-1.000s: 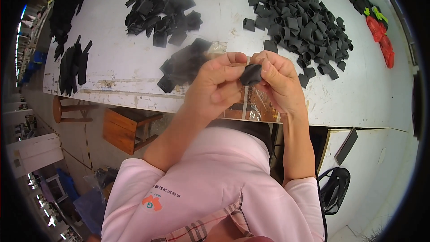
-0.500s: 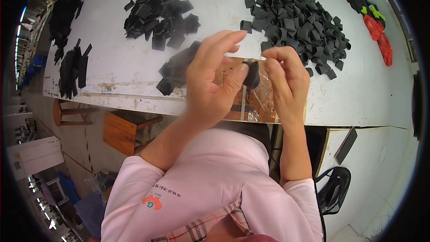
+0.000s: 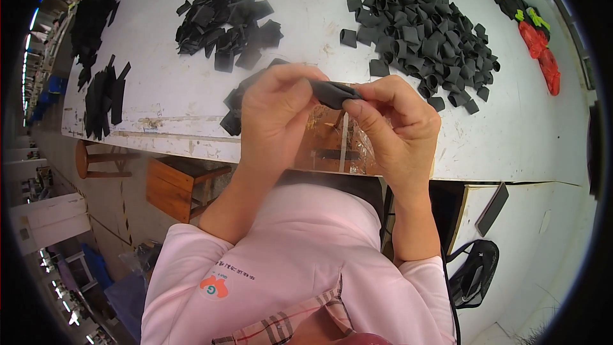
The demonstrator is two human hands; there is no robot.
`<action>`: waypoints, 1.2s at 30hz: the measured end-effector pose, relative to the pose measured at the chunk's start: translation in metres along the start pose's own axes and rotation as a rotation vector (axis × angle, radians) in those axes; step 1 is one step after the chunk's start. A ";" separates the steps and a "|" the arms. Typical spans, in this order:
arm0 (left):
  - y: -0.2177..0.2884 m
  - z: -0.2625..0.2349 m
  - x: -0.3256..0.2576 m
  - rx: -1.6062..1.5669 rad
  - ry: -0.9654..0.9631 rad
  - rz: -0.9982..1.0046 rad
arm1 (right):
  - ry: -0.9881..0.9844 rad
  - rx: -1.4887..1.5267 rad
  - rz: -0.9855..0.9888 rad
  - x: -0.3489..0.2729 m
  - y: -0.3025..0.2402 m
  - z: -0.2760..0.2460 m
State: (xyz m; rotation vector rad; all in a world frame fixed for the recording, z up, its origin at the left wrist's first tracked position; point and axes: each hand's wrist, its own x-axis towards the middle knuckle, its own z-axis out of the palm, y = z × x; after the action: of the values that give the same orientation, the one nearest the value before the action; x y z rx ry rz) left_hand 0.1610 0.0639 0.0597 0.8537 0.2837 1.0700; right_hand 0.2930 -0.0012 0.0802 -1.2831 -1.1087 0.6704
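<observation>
A black fabric piece [image 3: 332, 94] stretches between my two hands above the brown board [image 3: 325, 137] at the table's front edge. My left hand [image 3: 274, 112] pinches its left end, the fingers curled over it. At its right end, the thumb and forefinger of my right hand [image 3: 402, 128] are closed on the folded edge. Several flat black pieces [image 3: 233, 121] lie partly hidden behind my left hand. Beyond my right hand spreads a heap of black fabric loops [image 3: 424, 38]. A looser pile of flat black pieces [image 3: 220, 25] lies at the far left of my hands.
Long black strips [image 3: 105, 99] and a dark cloth heap [image 3: 92, 22] lie on the white table's [image 3: 306, 0] left end. Red plastic bags [image 3: 541, 57] are at the far right edge. Wooden stools [image 3: 171, 185] stand below the table at left; a black bag [image 3: 476, 275] is at lower right.
My left hand has gone from spread fingers to a pinch on the fabric piece. My right hand has closed on its other end, and the piece is now drawn out lengthwise between them.
</observation>
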 end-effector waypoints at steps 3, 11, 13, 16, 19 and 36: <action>0.002 0.000 -0.004 0.160 0.004 0.038 | 0.034 -0.113 -0.189 -0.001 0.006 0.000; 0.013 0.009 0.002 0.492 -0.029 0.103 | 0.012 -0.281 -0.269 0.004 0.002 -0.003; 0.015 0.007 0.004 0.657 -0.031 0.129 | 0.007 -0.324 -0.313 0.006 -0.004 -0.002; 0.012 0.001 0.005 0.769 -0.090 0.186 | 0.017 -0.357 -0.357 0.003 0.002 0.001; 0.008 -0.001 0.005 0.685 -0.100 0.181 | 0.053 -0.339 -0.388 0.001 0.014 0.004; -0.009 0.004 -0.003 0.753 0.128 -0.082 | 0.079 -0.423 -0.356 -0.002 0.009 0.008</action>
State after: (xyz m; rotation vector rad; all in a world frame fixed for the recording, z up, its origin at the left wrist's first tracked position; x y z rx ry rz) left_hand 0.1680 0.0575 0.0553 1.4263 0.8552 0.9424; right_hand 0.2863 0.0019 0.0706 -1.4002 -1.4169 0.1183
